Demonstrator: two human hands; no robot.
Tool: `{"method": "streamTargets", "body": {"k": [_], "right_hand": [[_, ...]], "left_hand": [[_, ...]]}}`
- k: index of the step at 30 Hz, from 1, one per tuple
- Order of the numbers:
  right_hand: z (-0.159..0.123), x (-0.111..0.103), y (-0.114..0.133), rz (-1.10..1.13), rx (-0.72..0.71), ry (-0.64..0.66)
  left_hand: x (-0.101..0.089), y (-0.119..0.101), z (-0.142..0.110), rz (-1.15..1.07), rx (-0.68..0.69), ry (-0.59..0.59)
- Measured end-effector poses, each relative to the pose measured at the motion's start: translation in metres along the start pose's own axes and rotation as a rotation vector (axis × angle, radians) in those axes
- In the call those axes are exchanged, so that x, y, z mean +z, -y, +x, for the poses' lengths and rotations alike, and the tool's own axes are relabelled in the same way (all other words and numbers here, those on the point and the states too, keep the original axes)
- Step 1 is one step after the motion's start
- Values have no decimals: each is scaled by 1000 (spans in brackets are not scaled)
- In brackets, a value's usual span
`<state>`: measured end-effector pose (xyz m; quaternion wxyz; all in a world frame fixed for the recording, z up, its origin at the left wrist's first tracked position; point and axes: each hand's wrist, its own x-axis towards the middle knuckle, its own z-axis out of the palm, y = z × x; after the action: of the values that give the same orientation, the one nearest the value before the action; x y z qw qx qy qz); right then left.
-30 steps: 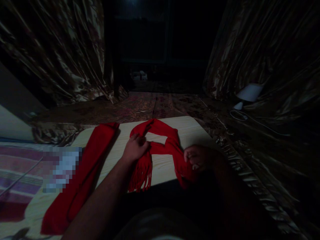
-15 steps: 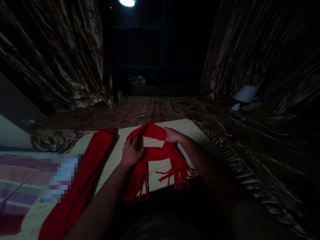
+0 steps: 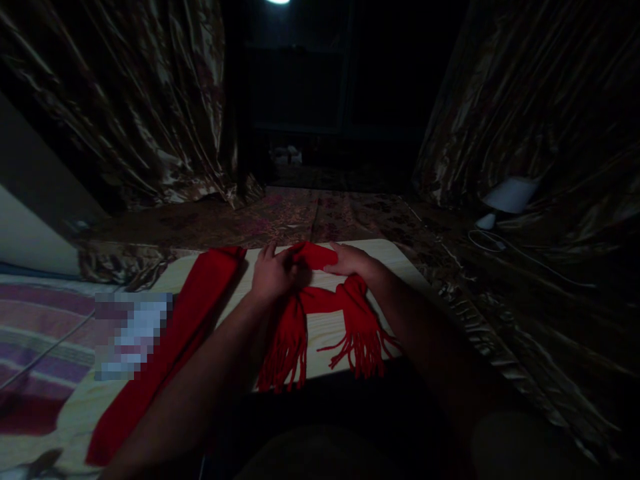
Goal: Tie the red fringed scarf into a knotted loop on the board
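Observation:
A red scarf (image 3: 325, 301) with fringed ends lies in a loop on a pale wooden table (image 3: 325, 333). Its two fringes hang toward the table's near edge. My left hand (image 3: 274, 273) is closed on the loop's upper left part, with some fingertips hidden by the hand and the cloth. At the loop's upper right, my right hand (image 3: 353, 260) pinches the scarf between thumb and fingers. The top stretch of the scarf runs between both hands. A second long red cloth (image 3: 200, 307), folded lengthwise, lies to the left, partly behind my left forearm.
A blurred-out flat item (image 3: 134, 333) lies on the table's left side. Beyond it is a striped bed cover (image 3: 35, 340) with a cable. A white lamp (image 3: 510, 195) with a cord stands at the right. Patterned curtains (image 3: 165, 100) hang at the back.
My left hand has moved up and over the loop's upper left, closer to my right hand. The top stretch of scarf between them looks shorter. The view has shifted slightly.

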<state>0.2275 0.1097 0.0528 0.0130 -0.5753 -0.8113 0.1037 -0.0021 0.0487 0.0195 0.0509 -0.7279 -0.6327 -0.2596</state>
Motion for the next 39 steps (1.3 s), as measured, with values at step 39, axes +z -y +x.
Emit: {"method": "streamTargets", "body": {"k": [39], "right_hand": [[53,32,-10,-43,146,35]], "left_hand": [[45,21,49,124,-116,481]]}}
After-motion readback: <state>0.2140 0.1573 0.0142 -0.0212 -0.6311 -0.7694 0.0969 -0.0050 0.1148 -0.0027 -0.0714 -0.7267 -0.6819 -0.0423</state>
